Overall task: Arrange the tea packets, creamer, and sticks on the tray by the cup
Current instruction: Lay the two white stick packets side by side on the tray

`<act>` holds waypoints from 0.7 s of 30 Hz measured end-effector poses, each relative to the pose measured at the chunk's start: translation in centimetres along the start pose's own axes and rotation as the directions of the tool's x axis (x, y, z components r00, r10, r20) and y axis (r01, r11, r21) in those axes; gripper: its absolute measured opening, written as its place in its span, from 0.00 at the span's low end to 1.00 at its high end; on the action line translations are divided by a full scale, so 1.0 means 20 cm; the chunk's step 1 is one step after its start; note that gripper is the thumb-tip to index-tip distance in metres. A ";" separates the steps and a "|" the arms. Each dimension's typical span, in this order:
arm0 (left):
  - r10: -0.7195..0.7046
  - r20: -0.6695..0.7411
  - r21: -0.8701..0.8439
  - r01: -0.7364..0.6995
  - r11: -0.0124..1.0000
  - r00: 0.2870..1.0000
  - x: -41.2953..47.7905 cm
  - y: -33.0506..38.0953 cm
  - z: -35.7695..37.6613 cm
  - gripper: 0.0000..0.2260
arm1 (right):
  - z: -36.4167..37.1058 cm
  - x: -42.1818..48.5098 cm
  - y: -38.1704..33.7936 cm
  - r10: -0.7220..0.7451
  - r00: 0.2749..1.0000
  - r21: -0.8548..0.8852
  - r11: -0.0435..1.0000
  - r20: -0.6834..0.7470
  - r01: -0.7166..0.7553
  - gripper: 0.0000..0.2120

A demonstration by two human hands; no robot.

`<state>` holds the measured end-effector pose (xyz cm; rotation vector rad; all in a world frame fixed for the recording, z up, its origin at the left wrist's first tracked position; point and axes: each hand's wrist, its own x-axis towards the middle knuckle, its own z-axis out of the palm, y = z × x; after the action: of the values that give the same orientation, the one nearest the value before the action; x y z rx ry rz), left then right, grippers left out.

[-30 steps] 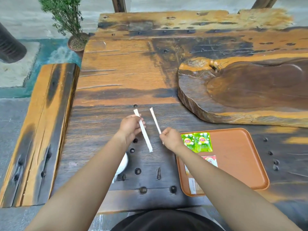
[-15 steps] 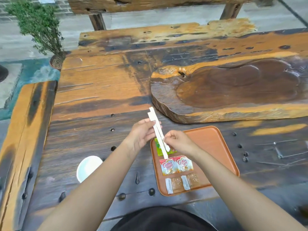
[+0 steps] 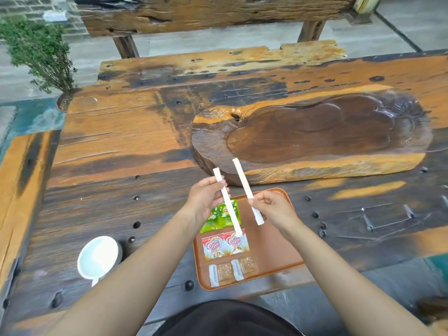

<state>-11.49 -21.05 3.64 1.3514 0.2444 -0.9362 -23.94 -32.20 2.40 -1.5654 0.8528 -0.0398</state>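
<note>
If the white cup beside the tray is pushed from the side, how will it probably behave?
The white cup is wide and seems low, so it would probably slide on the wooden table rather than tip. It looks empty, so likely light. It may be ceramic and could chip; the material is uncertain.

This looks like an outdoor tea spot, perhaps a courtyard or café terrace. Under both hands runs a heavy table (image 3: 101, 146) of weathered, bolted planks, with a carved wooden tea slab (image 3: 315, 141) just beyond the hands. Further past them stands a rough timber bench (image 3: 213, 13) on grey stone paving (image 3: 218, 42). Far off to the left of the hands grows a small potted shrub (image 3: 41, 52).
</note>
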 end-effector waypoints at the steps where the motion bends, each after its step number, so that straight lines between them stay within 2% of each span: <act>1: -0.015 -0.015 0.002 0.015 1.000 1.000 0.00 0.01 0.01 0.05 | -0.06 0.01 0.01 0.026 0.999 -0.006 1.000 -0.026 -0.026 0.11; 7: -0.096 -0.060 0.099 0.102 0.990 0.994 0.06 -0.12 0.08 0.08 | -0.30 0.10 0.21 0.245 0.965 -0.165 0.952 -0.094 -0.258 0.11; 11: -0.129 -0.077 0.169 0.140 0.976 0.989 0.08 -0.30 0.17 0.09 | -0.30 0.09 0.40 0.307 0.942 -0.313 0.889 -0.138 -0.335 0.13; 15: -0.145 -0.121 0.261 0.173 0.950 0.982 0.13 -0.43 0.23 0.09 | -0.29 0.08 0.49 0.318 0.936 -0.429 0.832 -0.152 -0.352 0.06; 21: -0.097 -0.132 0.456 0.147 0.878 0.987 0.19 -0.53 0.29 0.13 | -0.26 0.07 0.53 0.219 0.958 -0.604 0.744 -0.186 -0.287 0.08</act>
<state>-18.42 -27.22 -5.04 1.8498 0.1928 -1.0733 -30.69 -36.52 -6.42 -2.0628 1.2419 0.4082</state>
